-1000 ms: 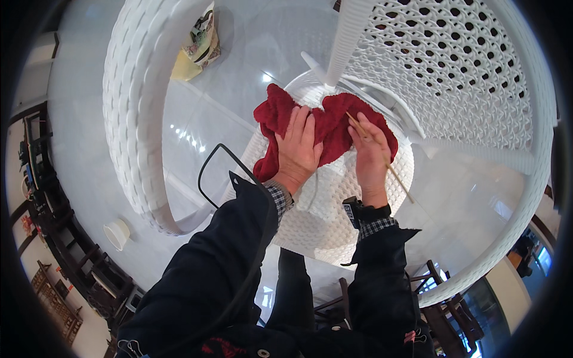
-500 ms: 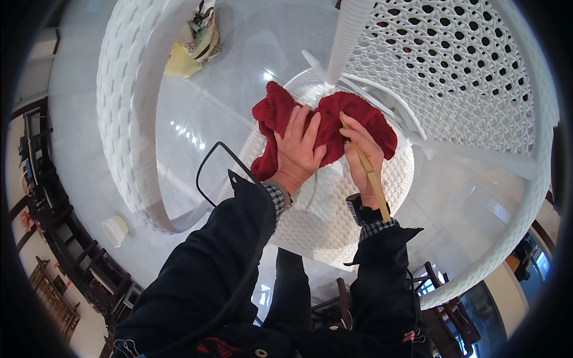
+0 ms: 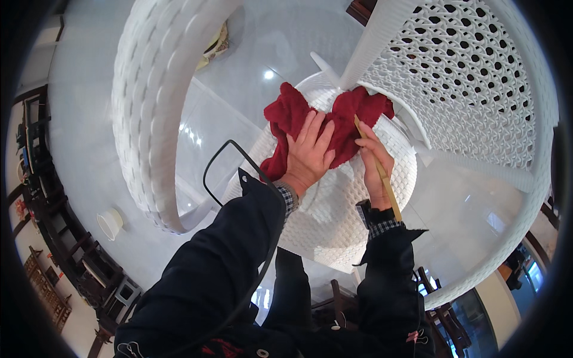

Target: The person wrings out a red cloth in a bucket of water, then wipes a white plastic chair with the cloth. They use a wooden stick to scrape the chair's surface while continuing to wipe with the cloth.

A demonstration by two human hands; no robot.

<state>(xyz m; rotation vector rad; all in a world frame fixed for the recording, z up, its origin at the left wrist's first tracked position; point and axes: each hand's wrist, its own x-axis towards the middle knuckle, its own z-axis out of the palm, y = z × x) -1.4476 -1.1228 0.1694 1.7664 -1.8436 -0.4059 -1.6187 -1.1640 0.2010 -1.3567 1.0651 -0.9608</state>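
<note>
A bunched red plush cloth (image 3: 352,113) lies on the round white woven seat (image 3: 340,221) of a chair. My left hand (image 3: 309,152) rests flat on the cloth, fingers stretched out and slightly apart, pressing it to the seat. In my right hand (image 3: 376,167) is a thin, flat, light wooden stick (image 3: 390,194), held like a pen with its long end running back over the wrist. The tip of the stick points at the right part of the cloth; whether it touches the cloth I cannot tell.
The chair's thick white woven rim (image 3: 146,131) curves up on the left. An open-lattice panel (image 3: 465,77) stands at the right. A white bucket (image 3: 110,224) sits on the glossy tiled floor. A thin black loop (image 3: 206,176) crosses near my left sleeve.
The right part of the cloth has drawn back and bunched up, baring more of the seat there. Both hands and the chair sit slightly further right in view. The grip on the stick stays.
</note>
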